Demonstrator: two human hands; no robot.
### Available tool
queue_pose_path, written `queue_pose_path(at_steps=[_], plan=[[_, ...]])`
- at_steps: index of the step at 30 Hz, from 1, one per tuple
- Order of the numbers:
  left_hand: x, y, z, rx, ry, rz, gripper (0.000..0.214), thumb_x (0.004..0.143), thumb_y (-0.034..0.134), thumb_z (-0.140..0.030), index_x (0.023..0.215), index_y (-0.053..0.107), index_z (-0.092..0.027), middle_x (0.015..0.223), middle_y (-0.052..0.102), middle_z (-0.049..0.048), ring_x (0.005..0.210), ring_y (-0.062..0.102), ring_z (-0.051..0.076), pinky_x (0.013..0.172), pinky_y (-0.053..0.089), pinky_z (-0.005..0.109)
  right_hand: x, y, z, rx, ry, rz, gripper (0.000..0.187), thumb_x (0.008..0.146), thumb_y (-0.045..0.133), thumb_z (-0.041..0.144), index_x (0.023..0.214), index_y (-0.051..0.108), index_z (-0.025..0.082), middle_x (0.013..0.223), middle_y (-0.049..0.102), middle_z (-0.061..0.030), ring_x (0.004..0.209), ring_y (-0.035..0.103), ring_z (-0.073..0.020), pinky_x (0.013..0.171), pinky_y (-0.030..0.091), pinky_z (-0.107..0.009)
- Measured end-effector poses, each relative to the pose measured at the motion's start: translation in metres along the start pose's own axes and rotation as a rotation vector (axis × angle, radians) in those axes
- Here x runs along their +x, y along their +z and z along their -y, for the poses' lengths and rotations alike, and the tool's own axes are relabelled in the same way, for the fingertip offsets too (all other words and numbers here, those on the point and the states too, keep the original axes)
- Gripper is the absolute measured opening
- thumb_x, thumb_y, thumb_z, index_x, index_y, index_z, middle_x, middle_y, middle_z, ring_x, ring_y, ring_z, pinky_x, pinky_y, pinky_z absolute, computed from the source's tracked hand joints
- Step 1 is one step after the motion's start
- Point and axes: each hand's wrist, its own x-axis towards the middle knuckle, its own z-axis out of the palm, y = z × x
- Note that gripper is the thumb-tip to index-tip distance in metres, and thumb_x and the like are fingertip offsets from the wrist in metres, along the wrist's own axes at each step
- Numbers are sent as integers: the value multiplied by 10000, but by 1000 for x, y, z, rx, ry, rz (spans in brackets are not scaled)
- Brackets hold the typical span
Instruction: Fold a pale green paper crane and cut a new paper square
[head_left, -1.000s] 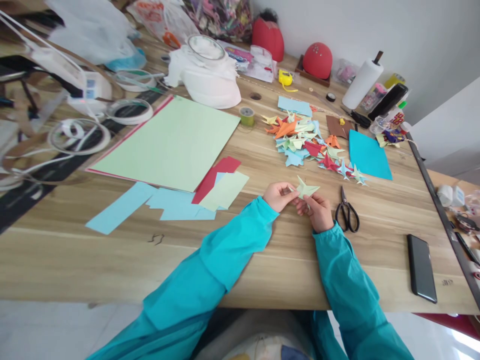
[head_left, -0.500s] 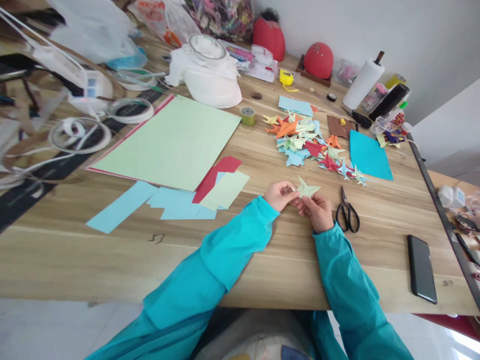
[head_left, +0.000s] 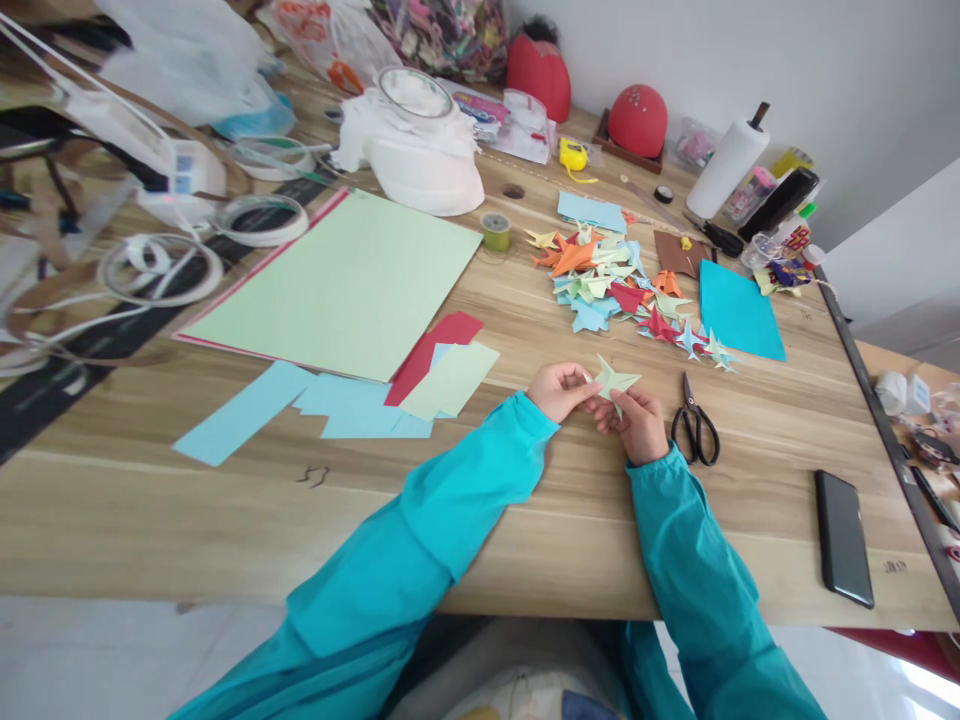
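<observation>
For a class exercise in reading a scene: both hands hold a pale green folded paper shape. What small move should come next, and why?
Probably set it on the pile of folded shapes: pinched between left hand and right hand, the pale green shape already shows pointed wings like those heaped just beyond it.

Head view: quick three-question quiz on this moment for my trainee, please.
1. True or false: the scissors lie on the table, untouched.
2. The folded paper pinched between the left hand and right hand is: A red, B light green, C orange.
3. Which hand is nearer the phone?
Key: 1 true; 2 B; 3 right.
</observation>
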Motion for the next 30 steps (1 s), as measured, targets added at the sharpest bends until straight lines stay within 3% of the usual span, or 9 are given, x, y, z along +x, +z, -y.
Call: queue_pose_path(at_steps=[22, 30], plan=[[0, 0, 0, 26, 2, 20, 382, 475, 786, -397, 583, 536, -128, 457, 596, -1, 407, 541, 98, 454, 438, 222, 1, -3, -5, -148, -34, 8, 227, 718, 642, 346, 627, 627, 138, 505, 618, -2, 375, 524, -87, 364, 406, -193], [-2, 0, -2, 60, 50, 33, 383, 476, 779, -416, 571, 535, -136, 444, 580, -15, 414, 533, 94, 453, 430, 223, 1, -2, -3, -156, -56, 49, 198, 701, 658, 334, 679, 665, 137, 595, 664, -30, 427, 553, -100, 406, 447, -211]])
